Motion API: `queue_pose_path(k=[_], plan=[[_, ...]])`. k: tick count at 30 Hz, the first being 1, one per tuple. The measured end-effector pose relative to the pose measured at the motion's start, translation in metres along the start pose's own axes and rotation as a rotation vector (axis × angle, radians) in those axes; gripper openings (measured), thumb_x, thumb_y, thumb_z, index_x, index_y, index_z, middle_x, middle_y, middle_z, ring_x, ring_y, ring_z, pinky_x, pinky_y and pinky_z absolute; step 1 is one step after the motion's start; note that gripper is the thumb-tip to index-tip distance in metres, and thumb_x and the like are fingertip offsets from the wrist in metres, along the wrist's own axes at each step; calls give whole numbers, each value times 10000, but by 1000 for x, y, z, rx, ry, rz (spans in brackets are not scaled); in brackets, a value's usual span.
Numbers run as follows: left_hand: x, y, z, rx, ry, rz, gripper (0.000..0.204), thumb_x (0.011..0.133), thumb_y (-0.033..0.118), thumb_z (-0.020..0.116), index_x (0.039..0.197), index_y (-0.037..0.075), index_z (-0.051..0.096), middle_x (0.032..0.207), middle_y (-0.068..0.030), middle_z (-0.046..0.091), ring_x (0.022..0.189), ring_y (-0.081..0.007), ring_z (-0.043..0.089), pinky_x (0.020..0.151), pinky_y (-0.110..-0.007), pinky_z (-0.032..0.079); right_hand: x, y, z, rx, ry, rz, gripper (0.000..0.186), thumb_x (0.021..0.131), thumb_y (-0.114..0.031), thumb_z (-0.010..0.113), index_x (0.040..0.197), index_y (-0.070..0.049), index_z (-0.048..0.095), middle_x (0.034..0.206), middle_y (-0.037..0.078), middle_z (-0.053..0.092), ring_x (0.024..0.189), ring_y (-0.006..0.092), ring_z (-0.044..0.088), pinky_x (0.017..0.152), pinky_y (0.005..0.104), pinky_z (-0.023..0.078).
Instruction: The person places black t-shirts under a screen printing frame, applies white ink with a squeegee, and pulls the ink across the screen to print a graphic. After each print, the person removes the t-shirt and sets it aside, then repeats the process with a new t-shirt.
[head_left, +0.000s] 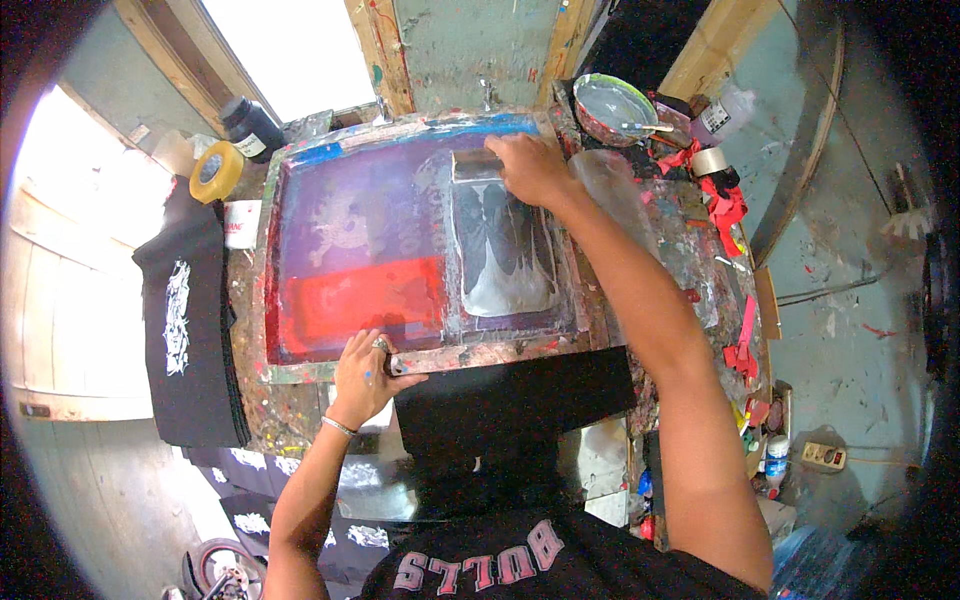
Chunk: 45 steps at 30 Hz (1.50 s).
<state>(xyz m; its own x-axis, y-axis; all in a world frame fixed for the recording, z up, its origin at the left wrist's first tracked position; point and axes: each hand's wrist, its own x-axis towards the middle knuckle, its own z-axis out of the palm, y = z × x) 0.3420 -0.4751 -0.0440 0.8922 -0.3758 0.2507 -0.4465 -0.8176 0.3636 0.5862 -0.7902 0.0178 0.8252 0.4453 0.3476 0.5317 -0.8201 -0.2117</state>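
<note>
A wood-framed printing screen lies on the workbench in front of me, its mesh purple with a red taped area at the near left. My right hand grips a squeegee at the far end of the screen's right part. Wet white ink streaks the mesh nearer to me, below the squeegee. My left hand is closed over the near rim of the frame, thumb pointing right. Black fabric shows from under the frame's near edge.
A stack of black printed cloth hangs over the bench's left side. Yellow tape and a dark jar stand at the far left. An ink bowl sits far right, near a white roll and red scraps.
</note>
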Motion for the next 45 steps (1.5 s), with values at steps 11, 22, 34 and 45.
queue_pose_path(k=[11,22,34,45], plan=[[-10,-8,0,0,-18,-39,600,626,495,916,828,38,585,811,-126,574,878,-363,619,884,-463,499,-104,-78,-26,13,-218,26,359,913,-63,527,1244,-83,666,1060,212,710,1020,430,679,891,547,541],[-8,-9,6,0,29,-15,587,636,487,918,834,50,578,760,-99,552,807,-348,597,824,-468,493,40,5,4,-40,-223,105,333,908,-72,548,1222,-75,658,1141,268,703,1098,472,672,923,577,532],[-6,0,-5,-13,-52,-50,569,690,488,889,814,5,615,901,-155,606,925,-378,609,867,-469,492,-163,-106,-21,12,-118,-46,323,777,3,597,1094,-46,644,1005,140,681,986,367,640,882,484,521],[37,39,-104,-4,-3,-121,599,640,512,928,757,14,616,678,-135,590,642,-342,589,631,-439,492,-138,-124,-97,-209,159,-117,318,878,-240,629,1121,-38,652,989,158,695,986,356,661,991,527,423]])
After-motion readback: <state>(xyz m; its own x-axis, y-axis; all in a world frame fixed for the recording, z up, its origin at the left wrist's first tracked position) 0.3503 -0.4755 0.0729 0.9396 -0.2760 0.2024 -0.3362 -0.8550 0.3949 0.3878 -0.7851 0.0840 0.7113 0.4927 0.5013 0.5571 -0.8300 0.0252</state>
